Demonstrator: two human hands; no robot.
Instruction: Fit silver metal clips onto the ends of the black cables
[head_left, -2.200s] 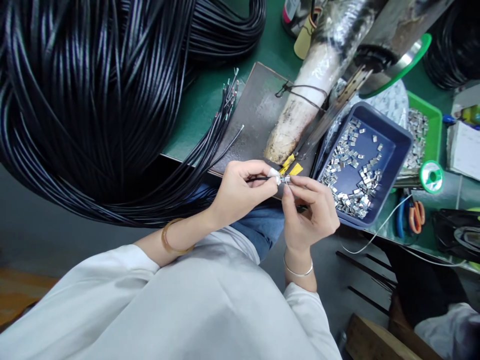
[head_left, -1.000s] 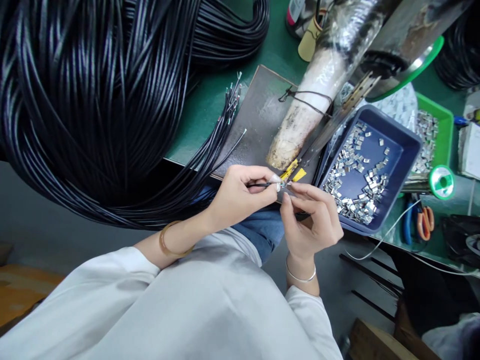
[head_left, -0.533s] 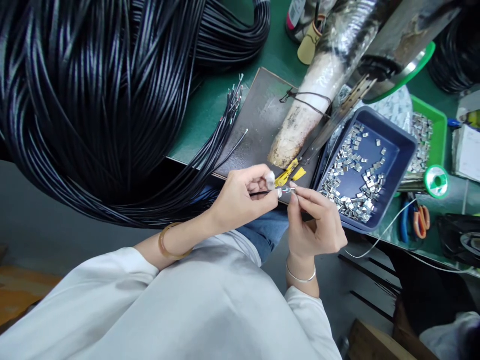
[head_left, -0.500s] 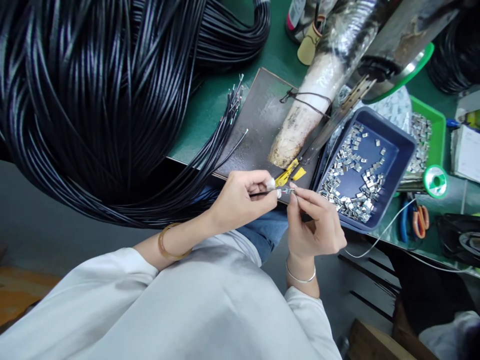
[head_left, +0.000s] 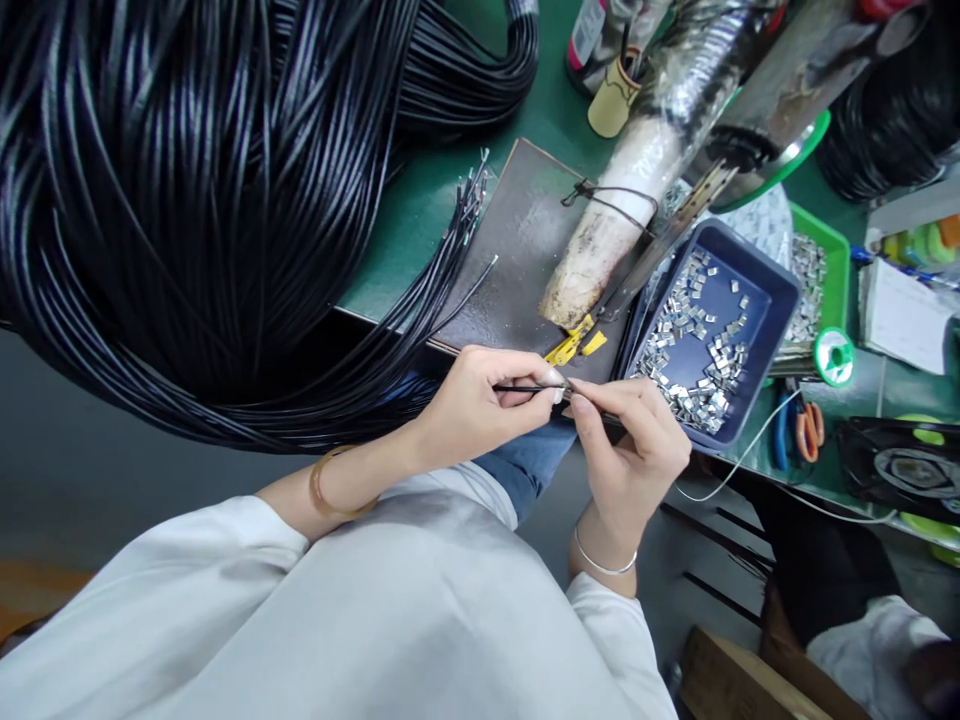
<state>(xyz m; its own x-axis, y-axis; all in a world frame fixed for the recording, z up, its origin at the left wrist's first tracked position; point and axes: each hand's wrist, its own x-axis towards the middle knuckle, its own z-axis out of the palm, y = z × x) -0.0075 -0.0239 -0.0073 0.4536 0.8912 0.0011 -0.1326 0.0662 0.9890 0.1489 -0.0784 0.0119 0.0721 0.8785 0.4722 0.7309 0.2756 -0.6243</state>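
My left hand (head_left: pixel 491 400) is closed around a thin black cable (head_left: pixel 517 388), thumb and forefinger pinched close to its end. At that tip, the thumb and forefinger of my right hand (head_left: pixel 626 440) pinch a small metal connector, mostly hidden by the fingertips. Both hands almost touch, just past the table's front edge. Left of them, a thick bundle of black cables (head_left: pixel 172 200) hangs over the edge, with stripped ends (head_left: pixel 472 200) fanned on the grey board (head_left: pixel 517 230). Right of my hands stands a dark blue tray (head_left: pixel 765 300) with many small metal shells (head_left: pixel 720 380).
A white, wrapped pipe (head_left: pixel 600 240) slants over the board, above yellow clips (head_left: pixel 570 343). Behind the blue tray is a green tray (head_left: pixel 836 250). Orange-and-blue-handled pliers (head_left: pixel 808 430), a spool (head_left: pixel 834 356) and a black fan (head_left: pixel 900 465) lie at right. Another person's sleeve (head_left: pixel 870 640) shows lower right.
My fingertips have closed in over the cable's tip, so the metal connector, visible before, is now mostly covered. The view has shifted slightly, moving the trays leftward.
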